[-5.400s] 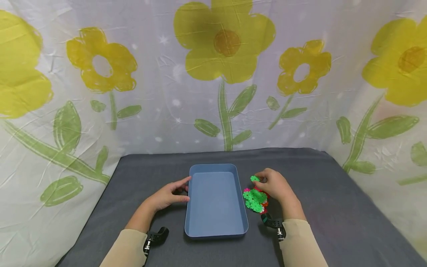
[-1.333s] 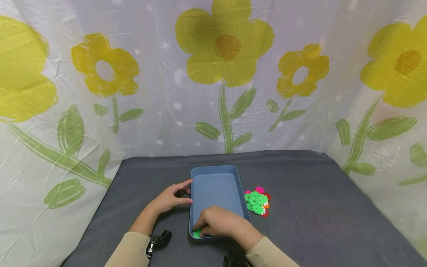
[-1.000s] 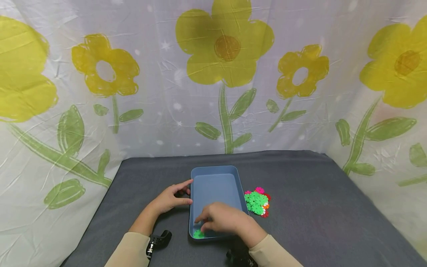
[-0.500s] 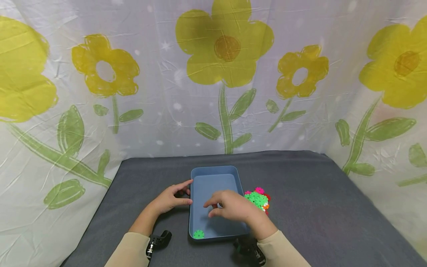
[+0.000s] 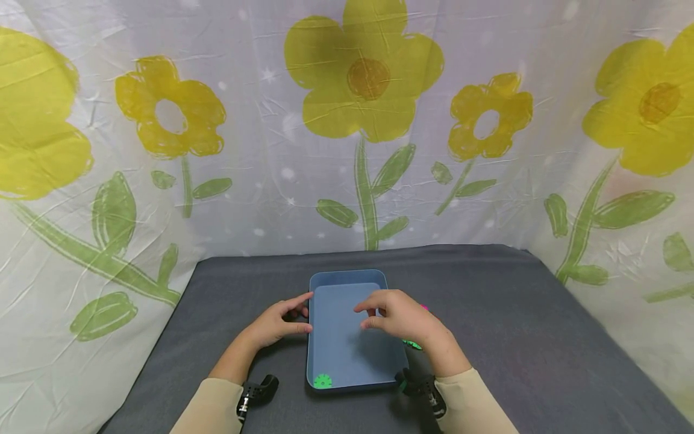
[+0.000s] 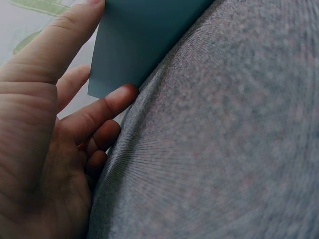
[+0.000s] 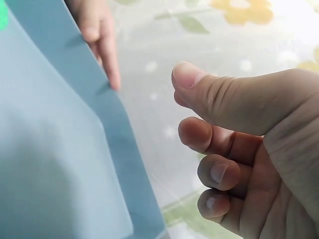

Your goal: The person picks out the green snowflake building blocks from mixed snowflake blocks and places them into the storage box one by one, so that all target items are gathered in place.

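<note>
A shallow blue tray (image 5: 336, 337) lies on the table, with one round green notched plastic disc (image 5: 323, 381) flat in its near left corner. At its left wall, my left hand (image 5: 273, 322) rests its thumb and fingertips against the outside; the left wrist view shows them along the tray's side (image 6: 139, 35). My right hand (image 5: 403, 316) hovers over the tray's right half with nothing between its fingers. Its fingers (image 7: 194, 134) are loosely bent in the right wrist view. Behind that hand and wrist, a pile of colourful discs (image 5: 413, 345) is mostly hidden.
A dark grey cloth (image 5: 499, 313) covers the table. Behind it and at both sides hangs a pale curtain (image 5: 249, 199) printed with yellow flowers. A black wrist camera (image 5: 260, 390) sits beside each forearm.
My right hand earlier picked a green disc from the pile and set it in the tray's near left corner. It has since let go, risen and moved right. The left hand stays.
</note>
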The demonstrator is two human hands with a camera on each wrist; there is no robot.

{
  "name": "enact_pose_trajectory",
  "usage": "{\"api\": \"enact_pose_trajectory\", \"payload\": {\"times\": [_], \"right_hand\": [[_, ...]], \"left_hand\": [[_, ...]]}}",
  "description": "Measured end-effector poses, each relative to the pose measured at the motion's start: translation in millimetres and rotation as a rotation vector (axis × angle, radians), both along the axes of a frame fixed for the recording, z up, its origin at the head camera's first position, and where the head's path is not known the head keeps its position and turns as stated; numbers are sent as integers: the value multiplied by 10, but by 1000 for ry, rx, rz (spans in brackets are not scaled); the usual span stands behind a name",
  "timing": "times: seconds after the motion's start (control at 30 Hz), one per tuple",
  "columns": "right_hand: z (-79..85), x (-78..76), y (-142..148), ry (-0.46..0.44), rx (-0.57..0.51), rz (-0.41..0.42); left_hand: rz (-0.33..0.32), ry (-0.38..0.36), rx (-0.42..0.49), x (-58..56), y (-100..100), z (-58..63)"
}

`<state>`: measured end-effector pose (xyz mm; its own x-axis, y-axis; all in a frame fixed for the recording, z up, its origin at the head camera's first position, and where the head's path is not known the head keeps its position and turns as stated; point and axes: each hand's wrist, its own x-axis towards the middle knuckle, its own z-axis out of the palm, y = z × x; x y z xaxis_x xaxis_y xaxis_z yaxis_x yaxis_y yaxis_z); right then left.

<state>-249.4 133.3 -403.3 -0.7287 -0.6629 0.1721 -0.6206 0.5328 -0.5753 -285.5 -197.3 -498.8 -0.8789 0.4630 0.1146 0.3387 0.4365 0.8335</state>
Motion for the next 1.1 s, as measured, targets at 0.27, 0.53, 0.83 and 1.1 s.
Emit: {"api": "enact_pose_trajectory", "payload": {"times": [0.27, 0.53, 0.83, 1.1], "right_hand": [[40, -62, 231, -67, -50, -106], [-1, -162, 448, -132, -98, -188], [-64, -226, 666, -213, -120, -287], [-223, -335, 820, -218, -79, -326]], "left_hand": [[-6, -9, 13, -7, -8, -13], [-14, -14, 14, -8, -7, -5], [-23, -4, 23, -9, -21, -26], [-28, -6, 19, -29, -15, -37]]}}
